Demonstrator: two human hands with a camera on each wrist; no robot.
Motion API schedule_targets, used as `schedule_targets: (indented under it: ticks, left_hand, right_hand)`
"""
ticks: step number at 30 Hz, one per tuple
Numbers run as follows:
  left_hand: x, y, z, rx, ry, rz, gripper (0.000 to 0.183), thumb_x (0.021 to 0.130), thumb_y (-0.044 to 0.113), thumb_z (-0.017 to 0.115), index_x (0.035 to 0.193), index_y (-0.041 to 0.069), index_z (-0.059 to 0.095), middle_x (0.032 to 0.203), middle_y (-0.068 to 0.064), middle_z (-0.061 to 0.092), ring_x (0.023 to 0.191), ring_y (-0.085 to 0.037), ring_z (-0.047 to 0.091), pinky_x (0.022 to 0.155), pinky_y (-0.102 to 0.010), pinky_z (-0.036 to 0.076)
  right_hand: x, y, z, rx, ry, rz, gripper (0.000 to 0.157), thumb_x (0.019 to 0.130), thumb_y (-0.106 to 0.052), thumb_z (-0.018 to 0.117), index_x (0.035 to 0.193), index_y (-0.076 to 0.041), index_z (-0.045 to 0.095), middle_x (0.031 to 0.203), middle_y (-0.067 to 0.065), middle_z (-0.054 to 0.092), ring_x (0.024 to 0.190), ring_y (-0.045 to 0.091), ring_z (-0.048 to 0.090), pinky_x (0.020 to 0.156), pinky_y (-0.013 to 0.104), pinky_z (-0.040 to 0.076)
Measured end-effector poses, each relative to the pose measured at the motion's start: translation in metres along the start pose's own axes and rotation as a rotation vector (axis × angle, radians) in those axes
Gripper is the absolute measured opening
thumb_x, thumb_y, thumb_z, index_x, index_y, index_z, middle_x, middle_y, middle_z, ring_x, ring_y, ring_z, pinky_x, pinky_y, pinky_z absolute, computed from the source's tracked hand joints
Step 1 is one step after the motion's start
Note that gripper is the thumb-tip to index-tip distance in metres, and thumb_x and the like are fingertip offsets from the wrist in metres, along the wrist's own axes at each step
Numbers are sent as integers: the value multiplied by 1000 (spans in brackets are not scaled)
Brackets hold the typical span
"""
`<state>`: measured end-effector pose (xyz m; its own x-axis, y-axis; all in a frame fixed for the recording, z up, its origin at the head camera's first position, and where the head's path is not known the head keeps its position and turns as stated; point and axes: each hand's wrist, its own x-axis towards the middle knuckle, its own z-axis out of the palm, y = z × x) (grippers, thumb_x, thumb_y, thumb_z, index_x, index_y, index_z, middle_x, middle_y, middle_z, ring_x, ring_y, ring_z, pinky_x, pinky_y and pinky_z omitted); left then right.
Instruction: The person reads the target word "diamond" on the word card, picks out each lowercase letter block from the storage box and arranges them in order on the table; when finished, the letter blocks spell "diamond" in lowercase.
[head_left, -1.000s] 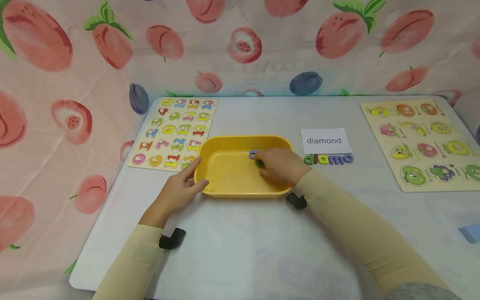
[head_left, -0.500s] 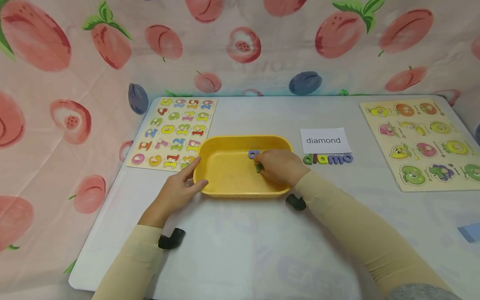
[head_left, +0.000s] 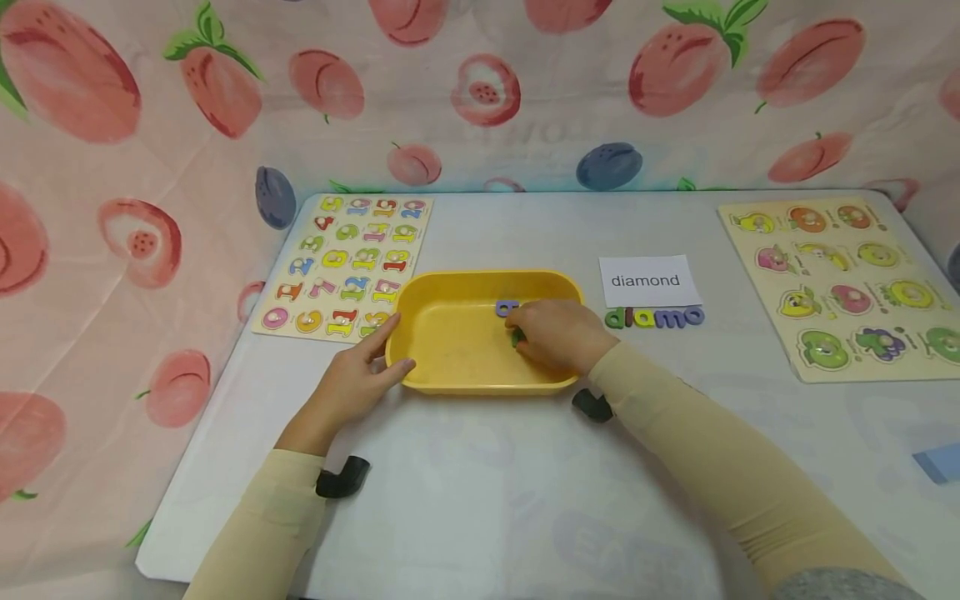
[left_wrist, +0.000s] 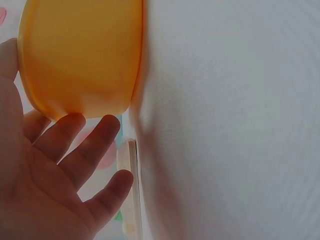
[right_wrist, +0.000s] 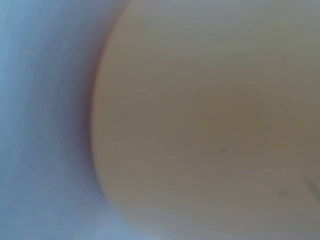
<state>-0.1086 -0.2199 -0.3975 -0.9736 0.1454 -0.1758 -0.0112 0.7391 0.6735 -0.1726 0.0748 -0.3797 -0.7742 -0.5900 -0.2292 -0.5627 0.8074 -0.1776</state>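
Observation:
My left hand holds the left end of a yellow plastic tray, its thumb over the near rim. In the left wrist view, the fingers are spread against the outside of the tray. Inside the tray, at its right side, my right hand pinches a small green piece, mostly hidden by the fingers. A purple letter lies just beyond those fingertips. The right wrist view is filled by a blurred yellowish-tan surface, and no fingers show there.
Right of the tray, a card printed "diamond" lies above a row of coloured letters reading "diamo". A number puzzle board lies at left, a fruit puzzle board at right. A light blue block sits at the right edge.
My right fingers have drawn back slightly from the purple letter, which shows more fully now. The green piece stays at the fingertips. The left hand and tray have not moved.

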Motion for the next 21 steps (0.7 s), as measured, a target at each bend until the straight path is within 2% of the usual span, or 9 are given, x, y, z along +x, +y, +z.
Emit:
schedule_targets:
  ticks: [14,21]
  left_hand:
    - [0,0,0,-1,-2,-2,77,94,41,67,160,26,29,155,-10,41,133,-35,49,112,-57,33]
    - [0,-1,0,5,-2,4,77,95,42,67,160,26,29,155,-11,41,133,-36,49,111,-57,34]
  right_hand:
    - [-5,1,0,81,81,-39,30,98,-23,64,124,-9,69,124,5,67,109,24,63,100,40,49]
    - [-6,1,-1,97,99,-50,28,97,-20,64,122,-10,71,123,6,66,107,24,63,100,39,50]
